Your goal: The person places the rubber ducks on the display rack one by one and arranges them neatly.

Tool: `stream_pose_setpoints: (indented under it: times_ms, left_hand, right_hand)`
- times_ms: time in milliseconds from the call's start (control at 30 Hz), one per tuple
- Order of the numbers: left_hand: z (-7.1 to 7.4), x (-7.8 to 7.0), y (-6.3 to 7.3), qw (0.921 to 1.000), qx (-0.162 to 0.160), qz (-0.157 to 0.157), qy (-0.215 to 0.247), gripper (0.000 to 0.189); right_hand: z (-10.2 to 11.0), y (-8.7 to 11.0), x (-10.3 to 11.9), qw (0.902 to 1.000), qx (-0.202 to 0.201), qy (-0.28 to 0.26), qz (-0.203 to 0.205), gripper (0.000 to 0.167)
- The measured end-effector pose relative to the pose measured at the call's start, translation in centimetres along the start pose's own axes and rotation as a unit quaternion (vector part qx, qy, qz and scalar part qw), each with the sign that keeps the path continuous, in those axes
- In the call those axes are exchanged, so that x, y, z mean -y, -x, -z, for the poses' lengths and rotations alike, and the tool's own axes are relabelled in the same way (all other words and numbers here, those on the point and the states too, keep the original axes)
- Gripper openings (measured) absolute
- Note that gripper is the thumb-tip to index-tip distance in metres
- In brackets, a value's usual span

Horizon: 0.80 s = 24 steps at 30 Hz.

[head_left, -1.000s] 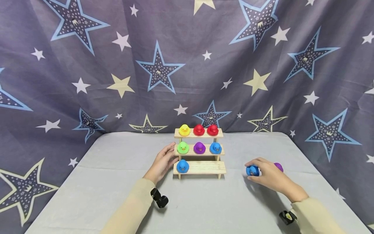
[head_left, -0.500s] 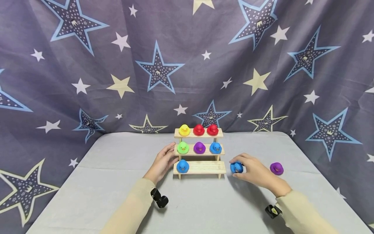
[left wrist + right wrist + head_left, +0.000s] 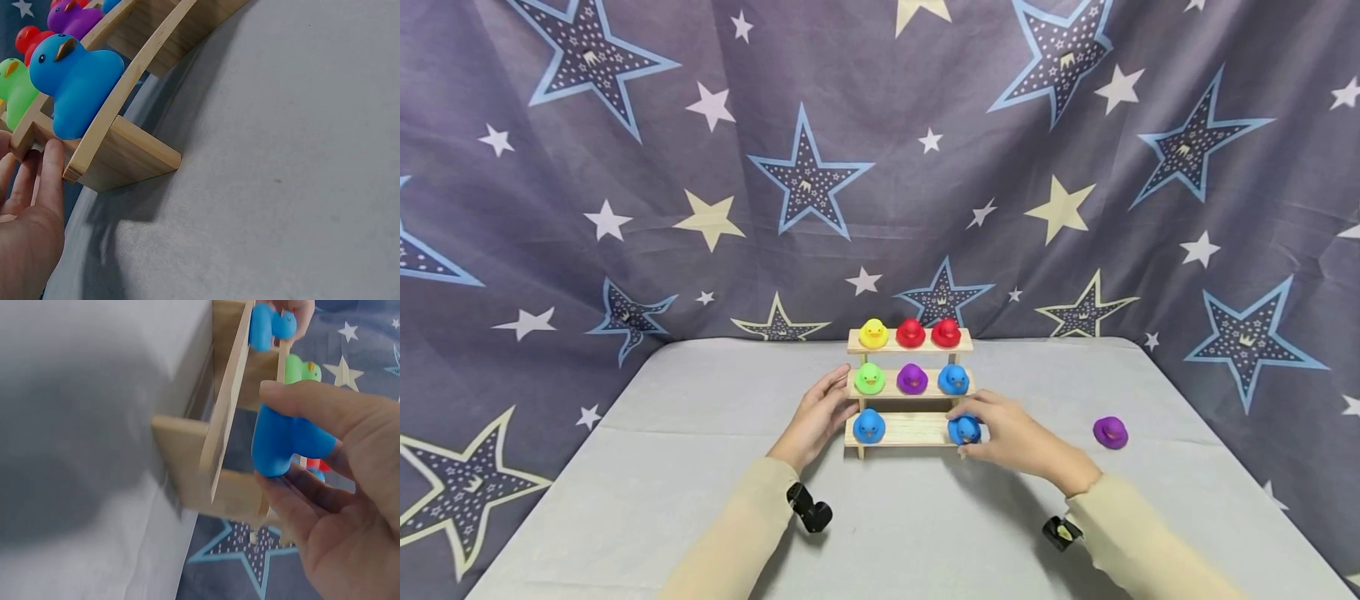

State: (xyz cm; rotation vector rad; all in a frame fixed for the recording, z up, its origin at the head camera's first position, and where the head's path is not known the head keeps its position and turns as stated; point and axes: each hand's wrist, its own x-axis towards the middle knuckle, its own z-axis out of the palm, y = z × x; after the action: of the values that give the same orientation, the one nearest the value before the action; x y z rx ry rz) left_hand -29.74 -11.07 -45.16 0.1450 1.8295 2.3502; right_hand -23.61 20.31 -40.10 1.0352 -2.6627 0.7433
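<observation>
A three-tier wooden stand (image 3: 917, 427) holds rubber ducks on its shelves. My right hand (image 3: 1018, 440) pinches a blue rubber duck (image 3: 278, 440) between thumb and fingers, over the right end of the bottom shelf. The right wrist view shows a small gap between that duck and the shelf. At the stand's left side, my left hand (image 3: 820, 417) touches the end of the middle shelf with fingers extended, as the left wrist view (image 3: 37, 212) also shows. Another blue duck (image 3: 869, 427) sits at the bottom shelf's left end.
The middle shelf bears a green duck (image 3: 870, 379), a purple duck (image 3: 912, 380) and a blue duck (image 3: 953, 380). On top are a yellow duck (image 3: 873, 334) and two red ducks (image 3: 911, 333). A loose purple duck (image 3: 1110, 432) lies on the grey tablecloth at the right.
My right hand has carried the blue duck leftward from beside the loose purple duck to the bottom shelf's right end. The left hand has stayed at the stand.
</observation>
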Motion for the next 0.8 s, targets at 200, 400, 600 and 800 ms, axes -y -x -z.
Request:
stream_pose_setpoints:
  times_ms: [200, 400, 600, 800]
  left_hand:
    - [0.0, 0.0, -0.1, 1.0, -0.001, 0.001, 0.002, 0.053]
    - [0.0, 0.0, -0.1, 1.0, 0.0, 0.001, -0.001, 0.053]
    - [0.0, 0.0, -0.1, 1.0, -0.001, 0.0, 0.0, 0.053]
    - [0.1, 0.1, -0.1, 1.0, -0.002, 0.002, 0.004, 0.053]
  right_hand:
    - [-1.0, -1.5, 0.9, 0.9998, 0.01, -0.009, 0.016, 0.039]
    - [-2.0, -2.7, 1.4, 0.9985, 0.009, 0.002, 0.053, 0.039]
    - [-2.6, -3.5, 1.9, 0.9985, 0.014, -0.009, 0.052, 0.039]
    - [-2.8, -3.9, 2.3, 0.999, 0.02, -0.012, 0.038, 0.041]
